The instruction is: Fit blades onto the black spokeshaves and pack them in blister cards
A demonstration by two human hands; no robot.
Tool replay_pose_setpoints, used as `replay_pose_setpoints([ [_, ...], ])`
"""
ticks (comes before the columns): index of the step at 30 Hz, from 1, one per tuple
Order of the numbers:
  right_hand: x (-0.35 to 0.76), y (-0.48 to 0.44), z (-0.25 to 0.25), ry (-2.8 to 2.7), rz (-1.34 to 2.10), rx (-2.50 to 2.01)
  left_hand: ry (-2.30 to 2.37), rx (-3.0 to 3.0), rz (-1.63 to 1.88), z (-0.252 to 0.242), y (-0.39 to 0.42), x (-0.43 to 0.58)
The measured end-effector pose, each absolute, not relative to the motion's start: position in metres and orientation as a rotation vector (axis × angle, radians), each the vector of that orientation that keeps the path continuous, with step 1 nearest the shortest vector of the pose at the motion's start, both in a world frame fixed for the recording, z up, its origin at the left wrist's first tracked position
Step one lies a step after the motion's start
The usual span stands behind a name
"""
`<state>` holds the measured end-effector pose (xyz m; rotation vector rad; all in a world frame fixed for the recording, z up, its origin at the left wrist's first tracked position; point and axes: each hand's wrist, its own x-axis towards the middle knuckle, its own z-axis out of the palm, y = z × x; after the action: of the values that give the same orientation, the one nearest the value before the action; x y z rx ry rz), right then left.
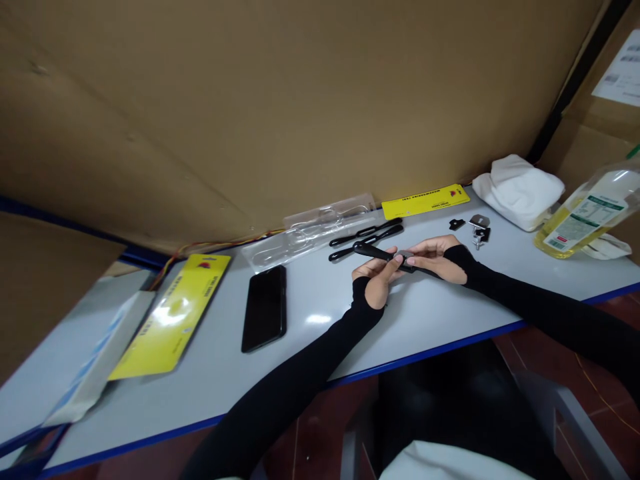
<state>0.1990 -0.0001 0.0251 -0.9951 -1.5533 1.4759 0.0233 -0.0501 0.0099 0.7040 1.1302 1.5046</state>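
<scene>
My left hand (379, 273) and my right hand (436, 259) meet over the table, both closed on one black-handled tool (373, 251). Its rounded handle points to the upper left, and a small grey metal piece shows at its middle between my fingertips. Just behind my left hand lie two more black-handled tools (367, 241), side by side. Beyond my right hand are a small black part (457, 224), a metal plate (479, 221) and a small metal clamp-like part (481, 235).
Clear plastic packaging (320, 230) and a yellow card (425, 201) lie along the cardboard wall. A black phone (265, 308) and a larger yellow card (173, 317) are at left. White cloth (517, 190) and a bottle of yellow liquid (585, 217) stand at right.
</scene>
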Motion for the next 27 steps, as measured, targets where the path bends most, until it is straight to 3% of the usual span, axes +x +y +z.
replay_pose_setpoints([
  [10, 0.199, -0.002, 0.027, -1.642, 1.379, -1.0, 1.115, 0.68, 1.46, 0.013, -0.05, 0.02],
  [20, 0.307, 0.095, 0.039, -2.166, 0.196, -1.46, 1.165, 0.639, 1.452, 0.01, -0.048, 0.017],
  [27, 0.312, 0.099, 0.022, -2.258, 0.19, -1.535, 1.183, 0.638, 1.457, 0.015, -0.049, 0.02],
])
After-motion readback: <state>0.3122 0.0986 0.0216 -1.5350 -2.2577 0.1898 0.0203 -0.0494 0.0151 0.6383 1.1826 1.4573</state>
